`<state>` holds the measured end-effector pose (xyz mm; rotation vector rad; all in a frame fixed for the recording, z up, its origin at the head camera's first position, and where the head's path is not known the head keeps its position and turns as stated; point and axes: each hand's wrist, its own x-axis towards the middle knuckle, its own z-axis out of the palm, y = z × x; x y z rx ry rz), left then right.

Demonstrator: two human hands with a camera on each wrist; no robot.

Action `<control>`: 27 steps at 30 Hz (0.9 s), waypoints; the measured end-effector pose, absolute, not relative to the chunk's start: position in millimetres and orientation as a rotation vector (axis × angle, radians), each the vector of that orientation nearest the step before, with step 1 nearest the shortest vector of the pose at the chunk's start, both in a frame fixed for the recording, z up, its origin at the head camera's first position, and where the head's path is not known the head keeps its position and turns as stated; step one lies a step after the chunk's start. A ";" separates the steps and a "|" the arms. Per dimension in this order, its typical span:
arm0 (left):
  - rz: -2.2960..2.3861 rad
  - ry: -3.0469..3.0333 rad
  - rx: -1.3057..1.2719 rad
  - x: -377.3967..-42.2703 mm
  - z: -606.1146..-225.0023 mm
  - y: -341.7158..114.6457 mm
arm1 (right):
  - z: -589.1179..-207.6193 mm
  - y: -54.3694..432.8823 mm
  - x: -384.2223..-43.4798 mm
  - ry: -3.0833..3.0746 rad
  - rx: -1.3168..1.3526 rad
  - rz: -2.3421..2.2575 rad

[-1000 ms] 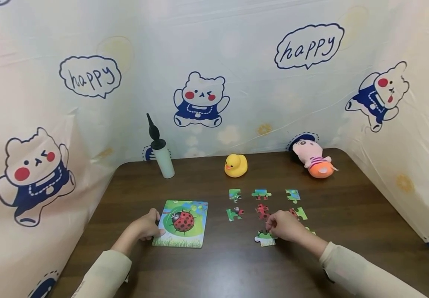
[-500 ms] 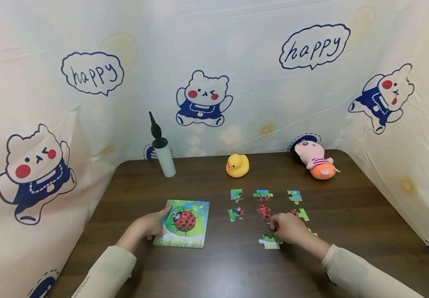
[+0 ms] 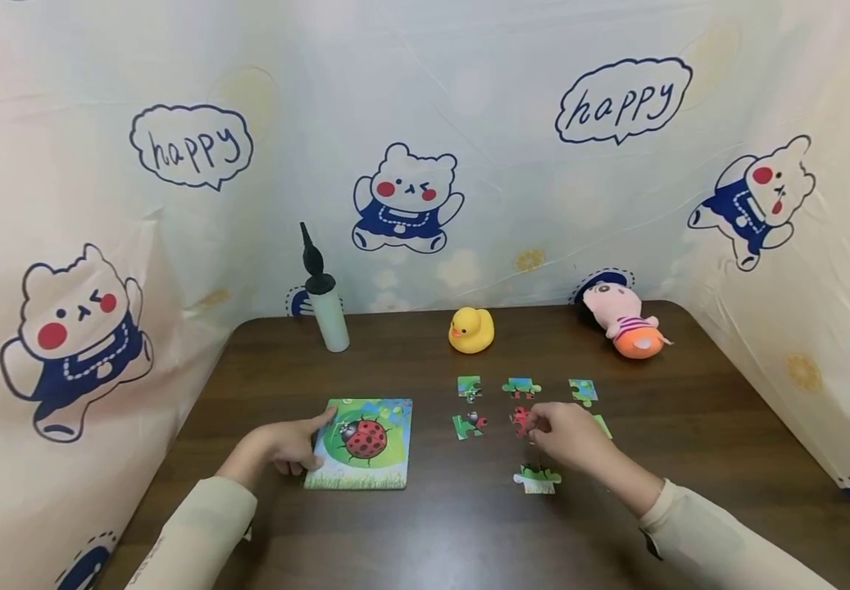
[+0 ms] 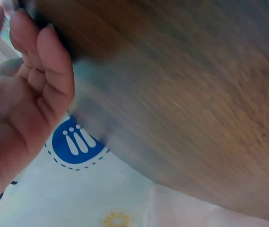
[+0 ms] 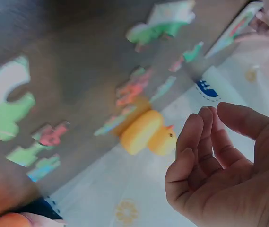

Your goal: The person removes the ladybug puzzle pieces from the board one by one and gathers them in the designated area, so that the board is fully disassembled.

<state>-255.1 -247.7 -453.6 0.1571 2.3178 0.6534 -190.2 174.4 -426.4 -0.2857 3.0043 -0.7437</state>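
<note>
My left hand (image 3: 288,442) lies at the left edge of a ladybug picture card (image 3: 388,447). Its index finger is straight on the far left corner; the thumb touches the card lower down. My right hand (image 3: 568,434) hovers over the red middle puzzle piece (image 3: 519,418), partly covering it. In the right wrist view the thumb and loosely bent fingers (image 5: 198,132) hold nothing. Nearer me lies the green-and-white bottom piece (image 3: 538,480). Beyond are the top pieces, left (image 3: 469,388), middle (image 3: 521,388) and right (image 3: 583,391). The ladybug-head piece (image 3: 469,424) is left; a right-hand piece (image 3: 602,426) is mostly hidden.
A yellow rubber duck (image 3: 472,331) stands behind the pieces. At the back left is a pale hand pump (image 3: 330,315) with a black nozzle, and a pink plush toy (image 3: 627,319) lies back right. Printed cloth (image 3: 498,205) hangs around the dark wooden table (image 3: 410,541).
My right hand has gone from the bottom middle piece to above the red middle one. The bottom piece sits slightly further right. My left index finger has straightened onto the card's corner.
</note>
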 end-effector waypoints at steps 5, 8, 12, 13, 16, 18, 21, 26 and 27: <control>0.684 2.300 0.151 -252.1 -462.7 -256.0 | -415.5 158.9 -192.7 2.975 -0.309 -0.786; 0.692 2.312 0.142 -250.9 -467.0 -256.7 | -410.6 149.7 -194.3 2.936 -0.285 -0.839; 0.682 2.332 0.144 -250.8 -469.4 -257.7 | -407.4 138.0 -197.0 2.920 -0.260 -0.866; 0.677 2.335 0.142 -250.6 -469.8 -258.2 | -407.4 135.0 -197.9 2.923 -0.260 -0.860; 0.667 2.342 0.146 -249.5 -469.3 -258.9 | -408.1 125.9 -199.4 2.934 -0.296 -0.823; 0.661 2.350 0.160 -249.6 -468.5 -258.7 | -407.8 118.7 -199.9 2.941 -0.322 -0.802; 0.652 2.359 0.176 -251.4 -466.8 -258.1 | -404.7 105.6 -201.1 2.934 -0.363 -0.787; 0.638 2.358 0.189 -255.1 -463.9 -256.0 | -399.3 80.5 -207.1 2.935 -0.451 -0.766; 0.640 2.357 0.194 -255.7 -464.0 -255.3 | -398.9 75.8 -208.2 2.937 -0.474 -0.755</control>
